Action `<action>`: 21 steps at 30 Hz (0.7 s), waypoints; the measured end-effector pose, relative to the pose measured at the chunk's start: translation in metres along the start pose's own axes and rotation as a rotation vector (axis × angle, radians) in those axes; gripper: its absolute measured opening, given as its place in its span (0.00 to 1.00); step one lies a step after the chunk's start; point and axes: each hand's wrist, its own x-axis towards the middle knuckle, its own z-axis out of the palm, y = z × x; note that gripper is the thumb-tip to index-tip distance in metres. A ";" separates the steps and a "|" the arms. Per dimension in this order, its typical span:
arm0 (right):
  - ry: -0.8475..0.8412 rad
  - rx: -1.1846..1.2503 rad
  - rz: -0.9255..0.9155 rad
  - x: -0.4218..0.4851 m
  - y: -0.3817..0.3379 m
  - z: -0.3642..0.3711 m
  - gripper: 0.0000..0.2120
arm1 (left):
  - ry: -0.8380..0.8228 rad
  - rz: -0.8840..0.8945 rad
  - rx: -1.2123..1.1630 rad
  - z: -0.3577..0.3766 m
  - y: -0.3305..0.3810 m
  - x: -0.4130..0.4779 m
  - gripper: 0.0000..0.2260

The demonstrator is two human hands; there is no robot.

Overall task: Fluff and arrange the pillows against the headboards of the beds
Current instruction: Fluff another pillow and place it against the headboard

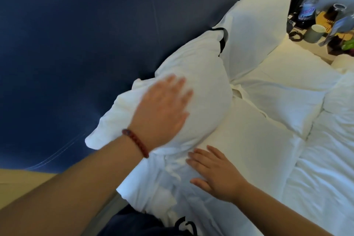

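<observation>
The left hand [164, 109] lies flat, fingers spread, on a plump white pillow [199, 74] propped against the blue padded headboard [76, 44]. The right hand [214, 172] rests open on the pillow below it [249, 140]. A red beaded bracelet [137, 143] circles the left wrist. Beyond the farther pillows, a water bottle [309, 4] and a pale mug [315, 32] stand on the bedside table [306, 44].

Pillow [193, 82]: white cloth, matt, creased — soft-looking
Headboard [76, 44]: dark blue, smooth, faint sheen
Duvet [325, 159]: white cloth, rumpled, matt
Bottle [309, 4]: clear plastic, glossy
Cup [315, 32]: pale, smooth — matt
Bracelet [136, 142]: dark red beads, slightly glossy
</observation>
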 end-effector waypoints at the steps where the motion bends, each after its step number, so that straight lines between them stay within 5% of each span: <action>1: -0.008 -0.007 -0.007 -0.001 -0.006 0.006 0.29 | -0.046 0.107 0.025 0.007 0.010 -0.013 0.23; 4: -0.036 -0.025 -0.012 0.016 -0.019 0.016 0.34 | -0.157 0.206 0.163 0.030 0.007 -0.041 0.27; 13: -0.367 -0.043 0.033 0.070 -0.026 0.051 0.44 | -0.019 0.324 0.322 0.053 -0.049 -0.038 0.27; 21: -0.347 0.060 0.036 0.043 -0.038 0.058 0.46 | -0.033 0.321 0.369 0.049 -0.035 -0.042 0.29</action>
